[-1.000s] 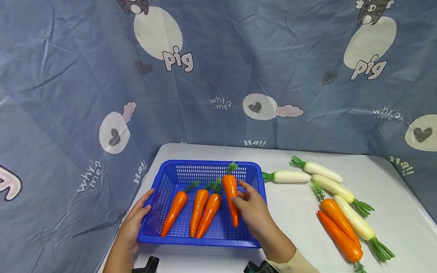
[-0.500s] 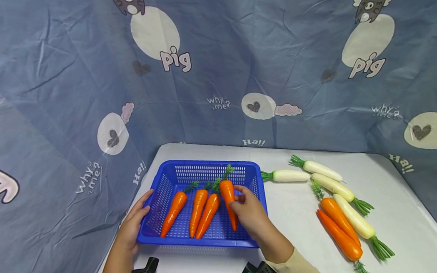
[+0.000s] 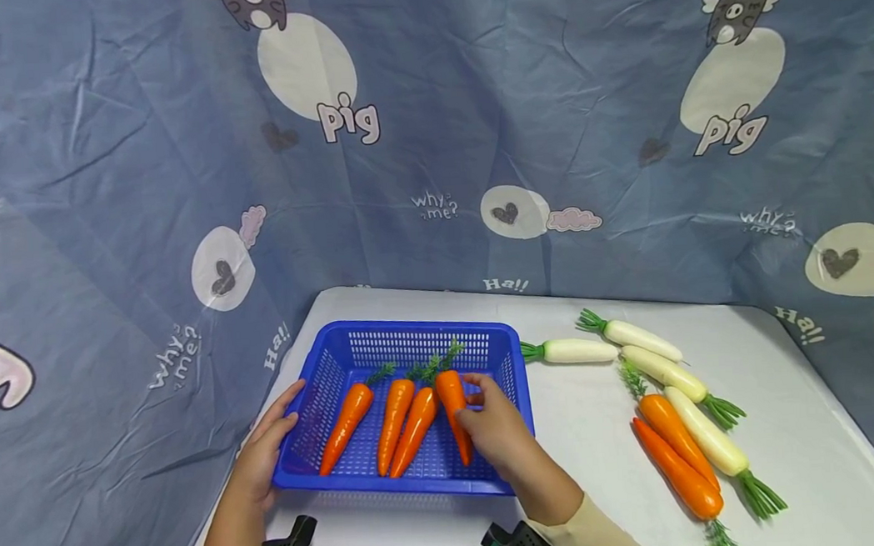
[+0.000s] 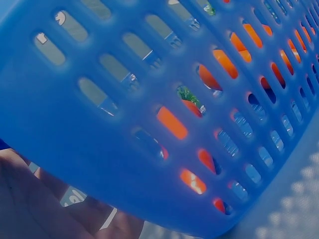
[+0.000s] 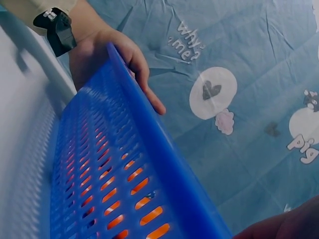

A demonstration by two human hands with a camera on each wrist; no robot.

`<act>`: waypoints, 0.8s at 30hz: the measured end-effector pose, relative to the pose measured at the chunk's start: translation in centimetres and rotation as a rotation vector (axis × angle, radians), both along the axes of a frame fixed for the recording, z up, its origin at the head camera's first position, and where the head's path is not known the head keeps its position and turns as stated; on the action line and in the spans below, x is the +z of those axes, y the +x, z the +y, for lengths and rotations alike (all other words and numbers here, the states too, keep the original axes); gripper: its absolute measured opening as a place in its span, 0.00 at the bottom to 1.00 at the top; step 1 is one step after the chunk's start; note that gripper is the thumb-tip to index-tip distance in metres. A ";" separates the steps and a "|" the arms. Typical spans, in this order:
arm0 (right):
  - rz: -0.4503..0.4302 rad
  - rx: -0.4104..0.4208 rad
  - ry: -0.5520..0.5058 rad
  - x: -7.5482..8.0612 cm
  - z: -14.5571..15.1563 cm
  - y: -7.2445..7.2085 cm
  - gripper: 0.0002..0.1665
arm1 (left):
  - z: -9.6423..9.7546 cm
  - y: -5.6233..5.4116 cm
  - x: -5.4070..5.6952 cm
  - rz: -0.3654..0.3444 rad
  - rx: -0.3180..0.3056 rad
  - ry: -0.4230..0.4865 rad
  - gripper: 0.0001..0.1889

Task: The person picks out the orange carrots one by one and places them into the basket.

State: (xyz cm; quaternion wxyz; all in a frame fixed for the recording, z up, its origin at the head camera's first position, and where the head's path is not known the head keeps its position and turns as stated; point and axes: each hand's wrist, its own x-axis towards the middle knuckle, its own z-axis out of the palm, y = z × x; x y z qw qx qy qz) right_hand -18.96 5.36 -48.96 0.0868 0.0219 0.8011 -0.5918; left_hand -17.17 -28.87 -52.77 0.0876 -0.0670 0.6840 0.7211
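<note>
My right hand (image 3: 501,428) pinches a carrot (image 3: 450,393) between thumb and fingers, gripping it from its right side, just right of the lower centre of the frame. I hold it inside the blue basket (image 3: 425,325), leafy end towards the top of the frame and tip towards the bottom, so it seems set to match the three loose carrots (image 3: 395,426) just to its left. Gripping it from that side probably keeps my fingers out of their way. My left hand (image 3: 263,451) holds the basket's left rim, thumb over the edge, most likely to steady it. The left wrist view is mostly basket wall, so I cannot tell whether the carrot's underside rests on the basket floor.

At the right of the frame, two table carrots (image 3: 678,471) and four white radishes (image 3: 708,430) lie on the white table (image 3: 590,439), outside the basket.

Compared with a second ago, the pinched carrot sits further left and lower in the frame; then it stood apart from the other three, and now its top end is right up against the nearest one. The basket and my left hand have hardly changed place, and the vegetables on the table lie as they did.
</note>
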 end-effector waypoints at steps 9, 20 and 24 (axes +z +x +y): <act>0.005 0.033 0.007 -0.2 0.1 0.0 0.31 | 0.1 0.0 0.2 0.001 -0.001 0.001 0.29; 0.017 0.058 -0.023 -0.4 0.2 0.1 0.30 | 0.1 0.1 0.2 -0.003 -0.005 0.005 0.29; 0.024 0.086 -0.038 -0.4 0.2 0.3 0.31 | 0.2 0.2 0.3 0.001 0.000 0.007 0.29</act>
